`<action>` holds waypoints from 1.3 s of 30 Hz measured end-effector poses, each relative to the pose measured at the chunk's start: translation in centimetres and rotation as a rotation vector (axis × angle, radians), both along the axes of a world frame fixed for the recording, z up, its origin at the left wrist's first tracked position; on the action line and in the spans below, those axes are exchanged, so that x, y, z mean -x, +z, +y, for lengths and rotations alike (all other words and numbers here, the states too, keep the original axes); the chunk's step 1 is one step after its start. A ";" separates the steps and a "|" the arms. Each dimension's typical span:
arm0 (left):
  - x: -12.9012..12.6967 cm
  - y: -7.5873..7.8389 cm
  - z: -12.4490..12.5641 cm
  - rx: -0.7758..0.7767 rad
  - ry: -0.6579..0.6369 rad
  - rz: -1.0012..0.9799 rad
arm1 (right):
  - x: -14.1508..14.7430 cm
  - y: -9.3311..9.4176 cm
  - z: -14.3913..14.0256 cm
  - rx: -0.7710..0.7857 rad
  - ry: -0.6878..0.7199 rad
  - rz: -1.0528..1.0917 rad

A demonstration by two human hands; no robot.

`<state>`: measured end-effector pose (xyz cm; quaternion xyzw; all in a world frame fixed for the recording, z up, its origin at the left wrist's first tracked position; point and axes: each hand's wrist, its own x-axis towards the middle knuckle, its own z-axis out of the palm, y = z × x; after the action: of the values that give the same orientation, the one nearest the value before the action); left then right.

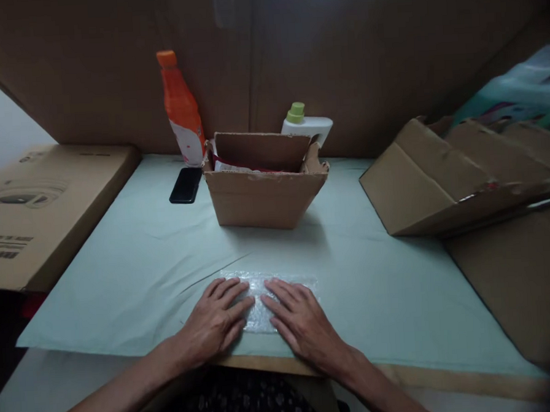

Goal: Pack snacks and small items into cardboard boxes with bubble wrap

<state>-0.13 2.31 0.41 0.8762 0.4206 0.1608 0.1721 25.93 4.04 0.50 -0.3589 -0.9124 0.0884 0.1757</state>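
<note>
A sheet of clear bubble wrap lies flat on the pale green table cover near the front edge. My left hand rests palm down on its left part, fingers spread and pointing away from me. My right hand lies flat on its right part in the same way, fingertips nearly meeting those of the left. Neither hand grips anything. Behind the wrap stands an open cardboard box with white and red contents showing at its rim.
A black phone lies left of the box, beside an orange bottle. A white bottle with a green cap stands behind the box. Flattened cardboard lies right, a large printed carton left.
</note>
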 end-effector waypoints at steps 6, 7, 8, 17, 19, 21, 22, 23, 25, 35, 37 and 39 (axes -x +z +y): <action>0.9 -0.1 1.2 0.023 -0.034 -0.087 | -6.9 -0.5 -1.6 -0.071 -0.284 0.029; 1.1 0.0 1.5 0.001 -0.012 -0.107 | -7.5 -0.3 -1.3 -0.065 -0.321 0.039; 1.3 0.1 1.7 -0.025 0.029 -0.118 | -7.7 -0.1 -0.8 -0.052 -0.345 0.042; 1.4 -0.8 4.0 0.055 0.374 -0.129 | -3.0 -0.3 3.5 0.102 -0.409 0.155; 1.2 -0.6 3.7 0.086 0.401 -0.184 | -2.8 -0.3 3.3 0.098 -0.397 0.214; 1.2 0.0 3.0 0.126 0.427 -0.247 | -2.7 -0.1 2.9 0.112 -0.404 0.280; 1.2 0.4 2.5 0.142 0.436 -0.280 | -2.7 0.1 2.6 0.127 -0.410 0.312; 1.2 0.9 2.1 0.153 0.443 -0.313 | -2.6 0.3 2.4 0.144 -0.416 0.344; 1.3 1.8 1.5 0.161 0.446 -0.377 | -2.4 0.8 1.9 0.169 -0.430 0.405; 2.1 1.9 5.1 0.158 0.533 -0.571 | -4.0 2.6 1.7 0.244 -0.471 0.469; 2.5 2.1 6.9 0.150 0.554 -0.626 | -4.5 3.1 3.6 0.239 -0.503 0.483; 2.8 2.4 9.1 0.153 0.566 -0.678 | -4.6 3.5 6.5 0.228 -0.521 0.521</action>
<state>-2.89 11.41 2.80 0.6090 0.5743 0.4483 0.3137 30.51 10.53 3.99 -0.5615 -0.6997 0.2299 0.3773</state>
